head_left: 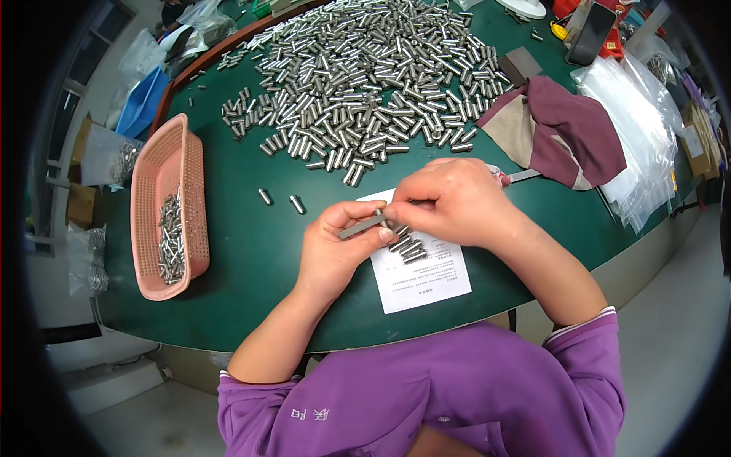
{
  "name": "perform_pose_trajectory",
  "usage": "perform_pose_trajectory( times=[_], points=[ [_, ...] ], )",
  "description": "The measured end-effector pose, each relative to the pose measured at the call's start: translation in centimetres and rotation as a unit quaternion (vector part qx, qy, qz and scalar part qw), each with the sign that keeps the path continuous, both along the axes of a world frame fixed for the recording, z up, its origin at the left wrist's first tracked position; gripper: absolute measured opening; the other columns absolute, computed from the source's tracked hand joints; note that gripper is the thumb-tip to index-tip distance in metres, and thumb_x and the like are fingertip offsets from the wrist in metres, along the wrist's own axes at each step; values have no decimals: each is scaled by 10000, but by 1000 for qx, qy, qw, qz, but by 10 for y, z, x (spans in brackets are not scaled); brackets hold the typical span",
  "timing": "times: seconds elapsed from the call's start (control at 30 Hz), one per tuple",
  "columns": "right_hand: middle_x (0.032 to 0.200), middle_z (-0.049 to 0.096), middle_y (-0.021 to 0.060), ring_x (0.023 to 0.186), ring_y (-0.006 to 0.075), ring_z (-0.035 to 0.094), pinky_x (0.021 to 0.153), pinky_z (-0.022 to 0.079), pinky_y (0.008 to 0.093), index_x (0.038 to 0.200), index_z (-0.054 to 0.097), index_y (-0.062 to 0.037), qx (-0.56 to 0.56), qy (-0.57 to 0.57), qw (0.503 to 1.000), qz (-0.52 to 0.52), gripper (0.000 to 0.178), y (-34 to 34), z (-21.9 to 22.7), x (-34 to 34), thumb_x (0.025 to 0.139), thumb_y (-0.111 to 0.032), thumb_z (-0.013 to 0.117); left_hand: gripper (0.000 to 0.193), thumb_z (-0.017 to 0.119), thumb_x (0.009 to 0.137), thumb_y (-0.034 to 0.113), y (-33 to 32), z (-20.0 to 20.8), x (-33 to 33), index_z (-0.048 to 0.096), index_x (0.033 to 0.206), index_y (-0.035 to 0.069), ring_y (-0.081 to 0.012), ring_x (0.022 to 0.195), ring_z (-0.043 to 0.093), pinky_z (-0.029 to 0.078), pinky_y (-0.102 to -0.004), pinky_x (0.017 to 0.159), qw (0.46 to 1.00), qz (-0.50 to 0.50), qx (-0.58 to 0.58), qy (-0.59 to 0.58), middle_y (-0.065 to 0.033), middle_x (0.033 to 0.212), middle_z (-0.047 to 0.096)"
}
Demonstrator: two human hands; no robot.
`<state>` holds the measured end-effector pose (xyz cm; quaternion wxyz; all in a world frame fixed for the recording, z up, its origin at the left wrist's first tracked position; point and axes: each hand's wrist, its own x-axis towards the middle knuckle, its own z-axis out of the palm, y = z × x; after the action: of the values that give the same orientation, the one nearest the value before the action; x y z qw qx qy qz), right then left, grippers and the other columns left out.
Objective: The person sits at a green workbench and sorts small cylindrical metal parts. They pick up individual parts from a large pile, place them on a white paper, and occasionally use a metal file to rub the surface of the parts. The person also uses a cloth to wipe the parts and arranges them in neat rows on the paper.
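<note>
My left hand (335, 242) is closed, with a flat grey metal strip (361, 227) between thumb and fingers. My right hand (457, 199) reaches in from the right. Its thumb and forefinger pinch a small metal pin (387, 224) at the end of the strip, and the fingertips of both hands nearly meet there. Just beneath them, several metal pins (411, 250) lie side by side on a printed white sheet (422, 286). Two loose pins (297, 204) rest on the green table left of the sheet.
A large heap of metal pins (373, 84) covers the far middle of the green table (251, 289). A pink basket (196, 221) with pins stands at left. A maroon and beige cloth (567, 129), clear plastic bags (636, 137) and a dark phone (591, 35) lie at right.
</note>
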<state>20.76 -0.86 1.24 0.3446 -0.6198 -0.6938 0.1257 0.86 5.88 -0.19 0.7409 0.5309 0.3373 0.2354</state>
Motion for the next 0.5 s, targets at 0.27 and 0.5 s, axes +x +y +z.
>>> perform_pose_trajectory(
  times=[0.27,0.5],
  points=[
    [677,669,72,649,266,663,585,506,393,788,737,-129,5,-20,1000,2,209,-1,2,-1,833,-324,677,292,679,873,-65,1,-6,-2,615,1154,-17,-198,888,709,583,-314,819,1000,4,-21,-15,-125,1004,701],
    [693,686,64,651,236,678,586,509,369,801,750,-128,-112,105,985,-73,195,-11,8,38,818,-314,697,302,668,896,-31,9,-13,-8,608,1192,-13,-198,903,705,569,-307,826,997,-13,-41,-57,-131,1032,698]
  ],
)
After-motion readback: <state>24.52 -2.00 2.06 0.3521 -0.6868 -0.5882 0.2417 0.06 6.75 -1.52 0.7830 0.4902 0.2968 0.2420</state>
